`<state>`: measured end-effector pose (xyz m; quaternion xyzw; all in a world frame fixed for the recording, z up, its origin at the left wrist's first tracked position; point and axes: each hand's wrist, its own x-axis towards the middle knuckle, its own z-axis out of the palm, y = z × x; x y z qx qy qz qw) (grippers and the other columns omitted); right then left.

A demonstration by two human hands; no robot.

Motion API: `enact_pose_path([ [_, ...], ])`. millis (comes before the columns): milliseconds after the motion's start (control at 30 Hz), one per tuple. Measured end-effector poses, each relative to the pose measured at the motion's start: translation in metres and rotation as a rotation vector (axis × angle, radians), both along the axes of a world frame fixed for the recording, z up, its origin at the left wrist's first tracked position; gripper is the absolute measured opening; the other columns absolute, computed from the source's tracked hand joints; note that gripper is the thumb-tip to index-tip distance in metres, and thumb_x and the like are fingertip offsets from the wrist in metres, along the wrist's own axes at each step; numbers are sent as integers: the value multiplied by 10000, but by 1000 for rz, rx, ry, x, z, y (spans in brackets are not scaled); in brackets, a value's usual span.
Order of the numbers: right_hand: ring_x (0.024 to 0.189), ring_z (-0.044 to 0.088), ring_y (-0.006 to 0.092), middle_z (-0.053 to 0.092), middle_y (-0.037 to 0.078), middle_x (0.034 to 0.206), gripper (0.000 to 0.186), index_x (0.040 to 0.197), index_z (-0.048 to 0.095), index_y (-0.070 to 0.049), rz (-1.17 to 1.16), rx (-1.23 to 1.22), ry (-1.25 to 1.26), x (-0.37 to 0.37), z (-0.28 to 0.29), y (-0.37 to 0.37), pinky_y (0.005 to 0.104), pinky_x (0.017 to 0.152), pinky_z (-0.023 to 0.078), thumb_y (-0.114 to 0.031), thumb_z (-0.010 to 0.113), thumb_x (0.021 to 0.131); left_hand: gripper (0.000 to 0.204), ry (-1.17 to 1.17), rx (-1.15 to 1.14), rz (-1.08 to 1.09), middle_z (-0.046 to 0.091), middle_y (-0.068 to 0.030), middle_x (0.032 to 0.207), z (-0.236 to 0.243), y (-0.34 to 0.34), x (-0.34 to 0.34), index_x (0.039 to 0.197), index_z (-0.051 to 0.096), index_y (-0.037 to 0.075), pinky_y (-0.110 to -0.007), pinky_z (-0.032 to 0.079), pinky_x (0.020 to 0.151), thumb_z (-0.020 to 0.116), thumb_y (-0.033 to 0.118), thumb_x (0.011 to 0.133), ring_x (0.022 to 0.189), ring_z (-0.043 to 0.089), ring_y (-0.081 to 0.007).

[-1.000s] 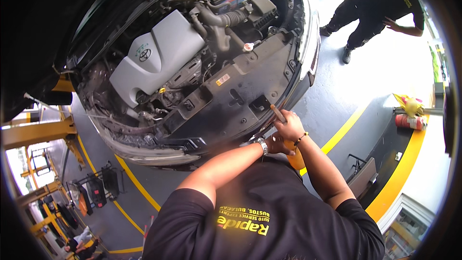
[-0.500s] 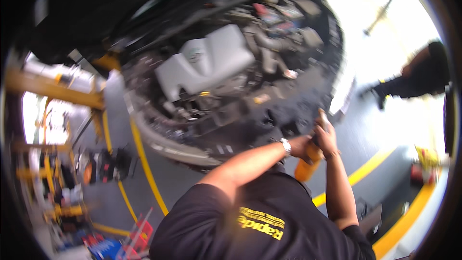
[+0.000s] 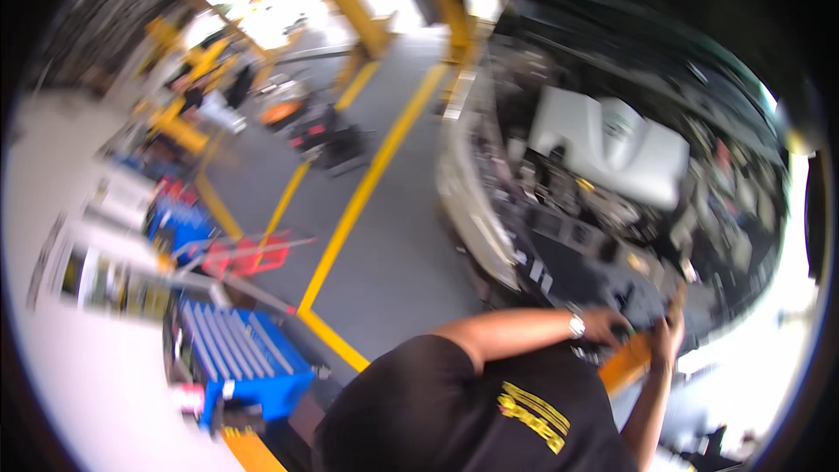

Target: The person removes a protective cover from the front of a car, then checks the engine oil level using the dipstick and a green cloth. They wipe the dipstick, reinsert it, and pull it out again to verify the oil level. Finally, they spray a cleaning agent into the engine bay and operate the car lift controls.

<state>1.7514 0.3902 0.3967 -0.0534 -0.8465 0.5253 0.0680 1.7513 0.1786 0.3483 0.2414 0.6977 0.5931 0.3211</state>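
Low at the right, my left hand (image 3: 603, 327), below a light-coloured wristwatch (image 3: 577, 325), is closed at the upper end of a long orange object (image 3: 626, 364). Blur hides its exact kind. On its other side my right hand (image 3: 669, 336) rests against it with the fingers bent and one digit pointing up. Both hands are just in front of the dark front panel (image 3: 568, 275) of a car's open engine bay. Behind that lies a grey engine cover (image 3: 612, 140). A small dark item shows by my left fingertips, too smeared to name.
A blue tool cabinet (image 3: 253, 350) stands at the lower left, with a red stand-like frame (image 3: 249, 253) beyond it. Yellow lines (image 3: 350, 218) cross the grey floor beside the car's bumper (image 3: 472, 210). Yellow lift posts (image 3: 350, 0) rise at the back.
The view has swung left, so the car and my hands now appear farther right and the blue cabinet has come into sight. Both hands stay together at the orange object.
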Motion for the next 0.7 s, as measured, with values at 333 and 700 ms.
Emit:
enact_pose_path([
  [333,826,650,314,639,182,842,332,951,540,23,-247,126,-392,10,-31,113,417,763,507,-212,636,737,388,-492,141,688,642,-60,1206,-84,-154,55,1224,636,16,-280,417,990,683,215,894,1101,573,-133],
  [700,655,650,209,612,108,780,268,967,561,36,-341,14,-321,-98,-16,192,351,579,537,-134,629,772,362,-690,200,1087,648,-105,1175,-56,-176,91,1180,639,3,-380,500,949,570,279,956,1067,622,-229],
])
